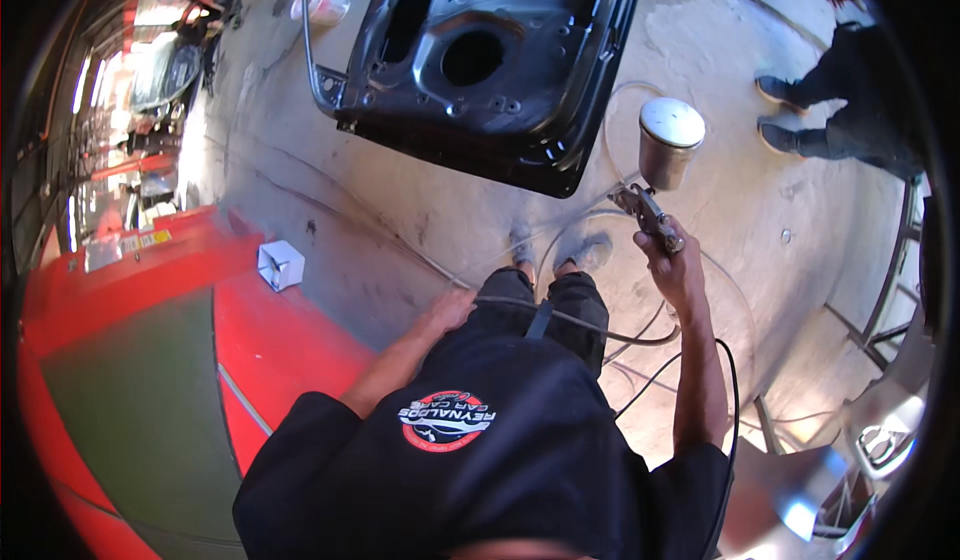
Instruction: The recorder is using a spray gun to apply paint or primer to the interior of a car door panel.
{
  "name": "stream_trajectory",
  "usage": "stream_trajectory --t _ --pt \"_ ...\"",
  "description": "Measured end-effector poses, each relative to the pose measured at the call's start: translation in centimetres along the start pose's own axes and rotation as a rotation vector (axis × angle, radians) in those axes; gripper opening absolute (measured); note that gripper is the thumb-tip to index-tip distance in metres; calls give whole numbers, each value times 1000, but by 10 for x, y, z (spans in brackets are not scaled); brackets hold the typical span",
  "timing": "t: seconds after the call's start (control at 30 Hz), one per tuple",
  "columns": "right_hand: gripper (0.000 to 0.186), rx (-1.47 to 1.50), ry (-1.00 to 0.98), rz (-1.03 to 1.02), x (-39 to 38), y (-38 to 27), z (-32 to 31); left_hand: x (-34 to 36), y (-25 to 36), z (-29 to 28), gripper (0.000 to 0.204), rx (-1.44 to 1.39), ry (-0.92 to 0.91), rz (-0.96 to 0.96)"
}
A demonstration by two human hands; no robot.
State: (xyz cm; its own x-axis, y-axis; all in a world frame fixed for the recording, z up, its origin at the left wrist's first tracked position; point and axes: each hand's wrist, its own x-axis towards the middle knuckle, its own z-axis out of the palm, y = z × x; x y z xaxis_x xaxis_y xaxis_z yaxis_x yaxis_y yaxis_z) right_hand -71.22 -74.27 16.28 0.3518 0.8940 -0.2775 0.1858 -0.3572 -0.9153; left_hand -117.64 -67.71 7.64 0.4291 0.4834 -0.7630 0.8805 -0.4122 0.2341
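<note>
Beneath you spreads a pale grey concrete floor [800,230], its dull surface marked with dark blotches. A long, slim grey hose [430,263] trails across it to your left. Your dusty grey shoes [592,252] stand on it, as do a co-worker's dark shoes [779,139]; a white-and-red cylindrical bucket [326,6] (beyond your feet) sits there too.

A round red, white and black badge [445,422] on the black shirt [545,460] bore white lettering, upside down in the view. A yellow-and-white label [146,241] on the red panel [80,290] showed marks too small to read.
</note>
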Motion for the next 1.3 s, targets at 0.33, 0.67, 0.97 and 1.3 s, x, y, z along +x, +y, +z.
stream_trajectory --t 0.33,0.67,0.97,1.3 --pt "27 -124 189 35 42 -39 16 -10 2 2 23 12 48 -31" --pt "28 -164 38 -26 30 -42 30 -16 -14 29 28 -46 60 -48" --pt "33 51 -176 141 0 -45 39 -17 -19 29 25 -8 118 6" --pt "25 -86 -7 34 23 -53 92 -21 -39 33 28 -6 53 -48"
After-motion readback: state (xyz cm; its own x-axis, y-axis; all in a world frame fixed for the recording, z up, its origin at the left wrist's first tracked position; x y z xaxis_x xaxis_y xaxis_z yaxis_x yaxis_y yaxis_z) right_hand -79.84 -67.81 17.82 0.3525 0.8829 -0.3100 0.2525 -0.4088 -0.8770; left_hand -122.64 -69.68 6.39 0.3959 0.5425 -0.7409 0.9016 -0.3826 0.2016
